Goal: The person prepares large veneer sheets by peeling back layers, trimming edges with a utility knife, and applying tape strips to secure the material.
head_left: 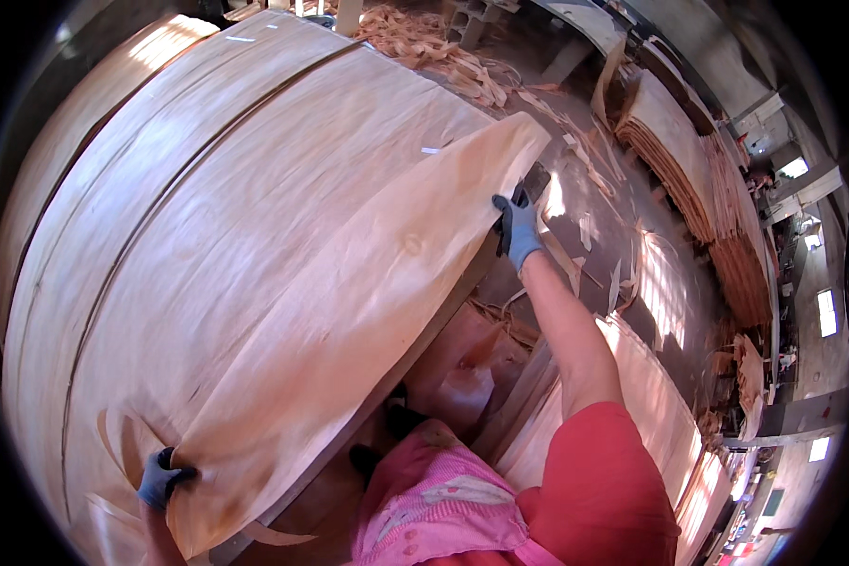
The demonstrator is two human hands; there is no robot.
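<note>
Closest to me, at 6 o'clock, is my pink apron [443,519], with my red sleeve [599,472] between 4 and 5 o'clock. At 8 o'clock my left grip [165,474], gloved in grey-blue with dark fingertips, is clamped on the near end of a thin, pale veneer sheet [349,321]. A loose curled strip [121,443] of veneer lies just beyond that glove. The sheet stretches slantwise across the middle of my view, from 8 o'clock to 1 o'clock, its surface rippled and its far end lifted. At 2 o'clock my right grip [519,229], gloved alike, is clamped on the sheet's edge near that far end, my arm reaching out to it.

Under the sheet, and spreading from 8 round to 12 o'clock, lies a broad pile [217,208] of pale wood sheets, crossed by a long dark gap. At 4 o'clock another stack [623,377] stands beside me. Farther out, sunlight patches the grey floor [618,231] between 2 and 3 o'clock. At 12 o'clock a heap of veneer scraps [424,47] lies tangled, and at 2 o'clock tall layered stacks [670,141] rise beyond the floor.
</note>
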